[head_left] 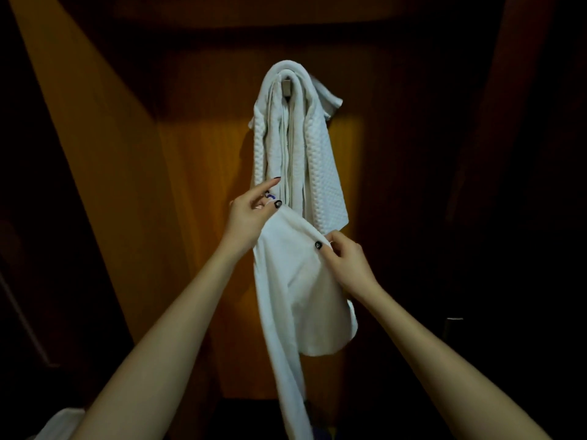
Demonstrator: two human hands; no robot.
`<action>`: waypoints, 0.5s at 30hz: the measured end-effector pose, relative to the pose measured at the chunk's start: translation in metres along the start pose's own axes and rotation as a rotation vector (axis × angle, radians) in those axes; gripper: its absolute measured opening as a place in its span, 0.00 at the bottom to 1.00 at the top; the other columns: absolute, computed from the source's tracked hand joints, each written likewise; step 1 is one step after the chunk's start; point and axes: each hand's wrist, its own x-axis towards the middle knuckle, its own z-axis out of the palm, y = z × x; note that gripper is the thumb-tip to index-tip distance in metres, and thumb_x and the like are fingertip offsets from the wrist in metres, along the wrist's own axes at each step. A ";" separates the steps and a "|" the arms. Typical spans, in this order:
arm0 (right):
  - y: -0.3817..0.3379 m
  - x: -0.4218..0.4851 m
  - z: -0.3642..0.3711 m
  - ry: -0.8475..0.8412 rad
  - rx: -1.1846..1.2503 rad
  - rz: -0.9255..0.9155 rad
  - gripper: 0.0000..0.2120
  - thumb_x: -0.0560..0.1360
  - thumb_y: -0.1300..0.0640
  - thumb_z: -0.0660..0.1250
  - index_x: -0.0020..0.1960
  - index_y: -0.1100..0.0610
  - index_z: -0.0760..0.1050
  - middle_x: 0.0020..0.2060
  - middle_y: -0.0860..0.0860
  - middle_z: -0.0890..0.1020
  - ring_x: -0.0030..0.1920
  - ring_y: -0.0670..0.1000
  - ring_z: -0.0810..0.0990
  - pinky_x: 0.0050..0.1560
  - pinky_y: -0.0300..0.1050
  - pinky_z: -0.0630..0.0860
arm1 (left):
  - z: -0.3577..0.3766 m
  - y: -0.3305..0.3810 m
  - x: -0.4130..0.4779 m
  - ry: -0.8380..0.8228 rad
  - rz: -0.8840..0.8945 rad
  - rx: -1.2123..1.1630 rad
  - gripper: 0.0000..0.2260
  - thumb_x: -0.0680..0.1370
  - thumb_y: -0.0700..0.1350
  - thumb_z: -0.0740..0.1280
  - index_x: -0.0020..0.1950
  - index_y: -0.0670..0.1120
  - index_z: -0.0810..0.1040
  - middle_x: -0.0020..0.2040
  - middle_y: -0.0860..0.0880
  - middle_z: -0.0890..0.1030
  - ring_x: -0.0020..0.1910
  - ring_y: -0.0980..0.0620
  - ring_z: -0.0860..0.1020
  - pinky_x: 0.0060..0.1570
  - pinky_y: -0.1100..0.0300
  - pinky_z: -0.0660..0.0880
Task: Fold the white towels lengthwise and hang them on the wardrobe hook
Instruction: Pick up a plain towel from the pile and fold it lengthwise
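Pinching the smooth white cotton towel (pixel 295 281) by its top edge, the left hand (pixel 251 214) and right hand (pixel 343 258) stretch it flat, probably for folding, below waffle-textured white towels (pixel 298 138) draping the wardrobe hook (pixel 287 85).

Dim, warm light: we see an amber glow reaching in from our side onto the wardrobe's back panel (pixel 197 185) and a lit wedge down its left wall (pixel 79 138), while the right side and corners sink to near black. The hung towels (pixel 298 144) are the brightest patch, weave legible, with a soft shadow at their left edge; the held towel (pixel 295 296) looks flatter. We note overall softness and wide-angle stretching of the forearms (pixel 152 344) below.
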 end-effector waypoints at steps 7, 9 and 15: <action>0.009 0.007 -0.028 -0.212 0.042 -0.164 0.17 0.76 0.66 0.67 0.61 0.52 0.80 0.54 0.43 0.82 0.54 0.40 0.79 0.57 0.35 0.72 | -0.026 -0.007 0.003 0.210 0.005 0.086 0.14 0.75 0.28 0.58 0.51 0.40 0.80 0.46 0.51 0.80 0.42 0.69 0.76 0.44 0.76 0.70; 0.013 0.009 -0.033 -0.208 0.004 -0.170 0.16 0.75 0.69 0.68 0.59 0.54 0.81 0.50 0.46 0.82 0.49 0.39 0.79 0.53 0.35 0.72 | -0.039 -0.016 0.005 0.223 -0.036 0.110 0.13 0.75 0.29 0.58 0.47 0.38 0.81 0.42 0.51 0.80 0.38 0.67 0.76 0.40 0.74 0.70; 0.028 0.013 -0.041 -0.231 -0.249 -0.070 0.15 0.77 0.65 0.66 0.60 0.53 0.80 0.43 0.50 0.76 0.44 0.46 0.74 0.45 0.32 0.66 | -0.069 -0.039 0.013 0.188 -0.134 0.102 0.13 0.79 0.31 0.56 0.46 0.42 0.79 0.42 0.52 0.79 0.35 0.62 0.76 0.31 0.72 0.70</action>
